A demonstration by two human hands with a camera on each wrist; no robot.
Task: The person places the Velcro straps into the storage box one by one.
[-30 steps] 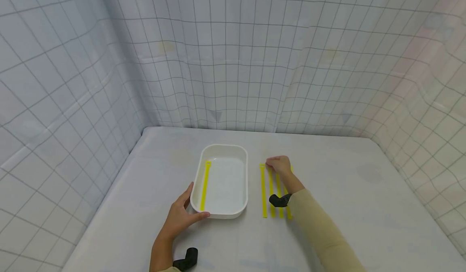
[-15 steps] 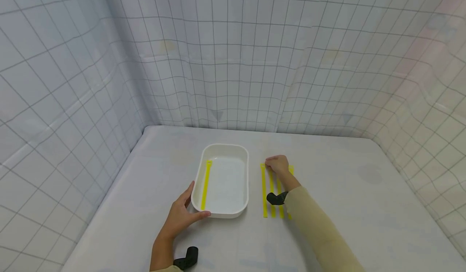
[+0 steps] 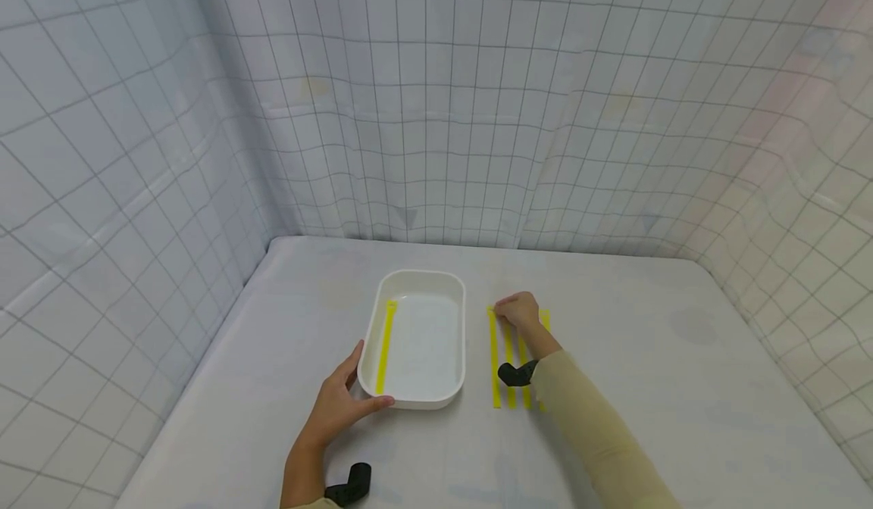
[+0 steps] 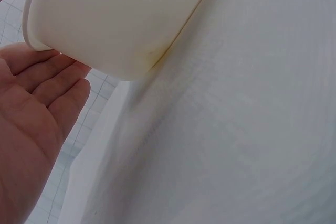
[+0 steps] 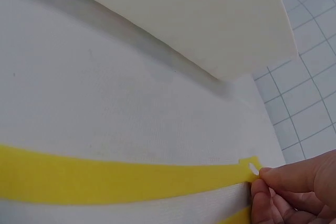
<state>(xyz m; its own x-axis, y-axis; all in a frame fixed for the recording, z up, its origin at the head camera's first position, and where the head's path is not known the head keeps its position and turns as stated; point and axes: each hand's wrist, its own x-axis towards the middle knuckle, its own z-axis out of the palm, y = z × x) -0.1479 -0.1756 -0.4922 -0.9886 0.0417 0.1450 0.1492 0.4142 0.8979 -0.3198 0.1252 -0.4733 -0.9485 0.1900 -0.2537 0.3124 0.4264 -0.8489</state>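
A white rectangular tray (image 3: 428,342) with rounded corners stands on the table, one yellow strip (image 3: 385,348) lying along its left inner side. My left hand (image 3: 339,401) rests at its near left corner, straight fingers along the side and thumb across the front wall. In the left wrist view the fingertips touch the tray wall (image 4: 115,19). My right hand (image 3: 521,312) pinches the slotted far end of the leftmost loose yellow strip (image 3: 495,361) between thumb and finger. The right wrist view shows that strip (image 5: 126,179) close up. The right hand and forearm partly cover the other strips.
Beside the held strip lie several more yellow strips (image 3: 510,399), roughly parallel, right of the tray. White cloth covers the table (image 3: 648,327). Gridded cloth walls (image 3: 436,115) enclose the back and both sides. A black wrist device (image 3: 517,373) sits on the right wrist.
My right hand has shifted slightly left, onto the end of the leftmost loose strip. The left hand and the tray stay in place.
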